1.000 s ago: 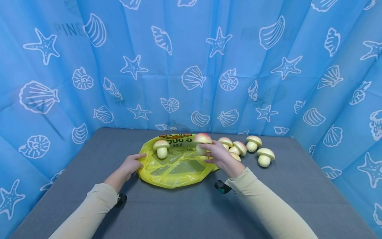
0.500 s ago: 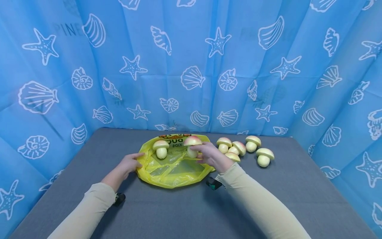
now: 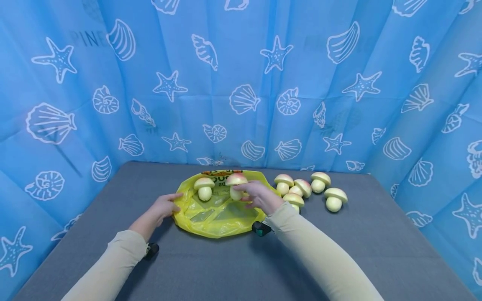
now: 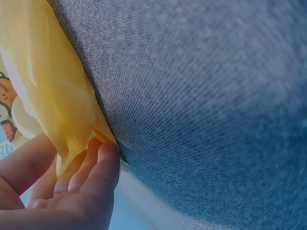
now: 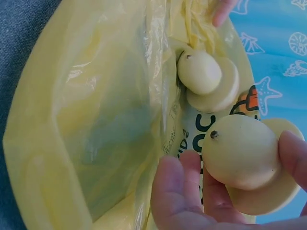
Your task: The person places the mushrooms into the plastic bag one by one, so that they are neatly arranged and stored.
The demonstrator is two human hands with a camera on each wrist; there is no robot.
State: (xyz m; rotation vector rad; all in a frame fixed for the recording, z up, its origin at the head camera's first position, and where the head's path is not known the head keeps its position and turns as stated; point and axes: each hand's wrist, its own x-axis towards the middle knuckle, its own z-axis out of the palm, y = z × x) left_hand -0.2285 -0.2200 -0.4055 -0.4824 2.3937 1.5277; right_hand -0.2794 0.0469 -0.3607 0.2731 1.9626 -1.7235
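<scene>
In the head view my left hand (image 3: 164, 207) grips the left rim of a yellow plastic bag (image 3: 212, 229) that lies spread on the table. The left wrist view shows the thumb and fingers (image 4: 100, 175) pinching the bag's edge. My right hand (image 3: 260, 197) holds a toy mushroom (image 3: 236, 180) with a pink-tinged cap, over the bag's right half. Seen by the right wrist camera, its pale round stem (image 5: 242, 151) sits between thumb and fingers. Another toy mushroom (image 3: 204, 189) rests on the bag to the left, apart from the held one.
Right of the bag, several more toy mushrooms stand or lean on the grey table (image 3: 211, 267), one mushroom (image 3: 334, 199) farthest right. Behind the table hangs a blue curtain (image 3: 241, 125) with white shells and starfish.
My right hand has carried the mushroom leftward over the bag, closer to the one lying there. My left hand has stayed at the bag's left rim.
</scene>
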